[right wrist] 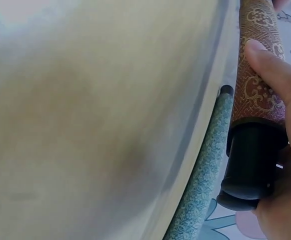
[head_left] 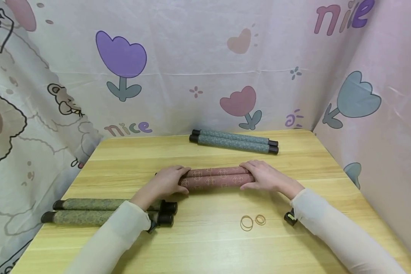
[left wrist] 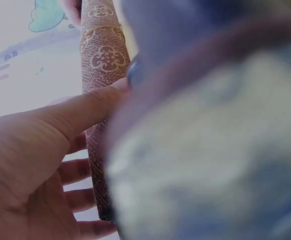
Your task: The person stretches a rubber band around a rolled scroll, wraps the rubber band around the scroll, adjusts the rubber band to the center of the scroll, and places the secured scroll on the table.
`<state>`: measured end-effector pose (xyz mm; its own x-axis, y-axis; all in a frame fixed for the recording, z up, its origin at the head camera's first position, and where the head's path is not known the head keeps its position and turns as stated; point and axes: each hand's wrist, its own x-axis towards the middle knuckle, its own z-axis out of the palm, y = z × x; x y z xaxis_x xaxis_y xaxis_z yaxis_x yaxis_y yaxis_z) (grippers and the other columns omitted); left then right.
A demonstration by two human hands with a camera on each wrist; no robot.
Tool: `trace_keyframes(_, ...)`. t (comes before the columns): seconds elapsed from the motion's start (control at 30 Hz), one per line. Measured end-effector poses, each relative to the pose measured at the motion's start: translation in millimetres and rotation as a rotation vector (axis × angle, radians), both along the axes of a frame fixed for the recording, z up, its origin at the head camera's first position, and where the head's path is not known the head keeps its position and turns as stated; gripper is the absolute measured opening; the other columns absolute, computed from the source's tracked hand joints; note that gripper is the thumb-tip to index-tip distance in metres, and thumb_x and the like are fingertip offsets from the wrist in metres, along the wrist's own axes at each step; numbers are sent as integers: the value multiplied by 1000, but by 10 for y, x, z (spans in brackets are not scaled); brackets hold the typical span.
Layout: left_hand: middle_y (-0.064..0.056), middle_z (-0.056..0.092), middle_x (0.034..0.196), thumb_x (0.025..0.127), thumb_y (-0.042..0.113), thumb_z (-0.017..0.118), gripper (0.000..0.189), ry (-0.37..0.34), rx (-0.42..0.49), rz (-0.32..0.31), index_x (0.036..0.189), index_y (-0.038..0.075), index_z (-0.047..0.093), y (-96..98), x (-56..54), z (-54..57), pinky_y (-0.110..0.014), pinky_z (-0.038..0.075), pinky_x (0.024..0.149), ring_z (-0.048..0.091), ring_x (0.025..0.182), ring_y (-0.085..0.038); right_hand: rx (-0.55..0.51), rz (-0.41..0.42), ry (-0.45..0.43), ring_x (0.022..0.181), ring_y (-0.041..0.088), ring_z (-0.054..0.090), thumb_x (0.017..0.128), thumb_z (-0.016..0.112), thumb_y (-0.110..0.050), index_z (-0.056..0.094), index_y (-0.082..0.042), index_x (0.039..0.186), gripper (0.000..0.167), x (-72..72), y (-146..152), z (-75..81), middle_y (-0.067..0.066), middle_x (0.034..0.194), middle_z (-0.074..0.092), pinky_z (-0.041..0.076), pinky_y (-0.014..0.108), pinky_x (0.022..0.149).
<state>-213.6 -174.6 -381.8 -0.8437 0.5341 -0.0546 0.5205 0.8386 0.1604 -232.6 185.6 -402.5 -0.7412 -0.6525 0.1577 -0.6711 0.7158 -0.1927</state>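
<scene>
A reddish-brown patterned scroll (head_left: 219,179), made up of two rolls side by side, lies across the middle of the table. A thin band (left wrist: 100,28) runs around it near the middle. Its left end is held by my left hand (head_left: 169,180), thumb on the near side and fingers on the far side. My right hand (head_left: 265,177) grips the other end the same way. Black end knobs (right wrist: 250,165) stick out beside the right palm in the right wrist view. Two thin rubber bands, one larger (head_left: 246,223) and one smaller (head_left: 260,219), lie on the table nearer me.
A blue-green double-roll scroll (head_left: 233,141) with black ends lies at the table's back. Another, olive green (head_left: 85,211), sits at the left, partly under my left forearm. A printed cloth (head_left: 178,57) hangs behind the wooden table (head_left: 205,243). A large blurred shape covers much of the left wrist view.
</scene>
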Motion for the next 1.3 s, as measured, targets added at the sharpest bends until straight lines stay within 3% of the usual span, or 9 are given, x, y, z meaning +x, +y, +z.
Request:
trace_keyframes(0.43, -21, 53, 137, 79, 45, 80, 85, 31, -36, -25, 144, 1, 46, 2, -184, 198, -53, 40, 103, 53, 121, -40, 19, -8, 8, 114, 31, 58, 82, 68, -63, 52, -6, 137, 80, -228, 4, 156, 12, 126, 61, 42, 50, 100)
trace_keyframes(0.67, -19, 53, 137, 80, 43, 80, 84, -19, -39, -16, 145, 3, 45, 39, -341, 262, -52, 39, 105, 53, 122, -39, 60, -47, 6, 112, 33, 58, 83, 68, -61, 53, -8, 136, 76, -333, 13, 242, 12, 125, 62, 43, 52, 98)
trace_keyframes(1.3, -11, 60, 129, 78, 39, 83, 78, -108, -17, 18, 143, 9, 50, 102, -840, 189, -48, 40, 105, 55, 120, -32, 99, -108, -82, 117, 32, 54, 82, 73, -54, 56, -10, 135, 71, -715, -41, 206, 9, 126, 58, 42, 53, 99)
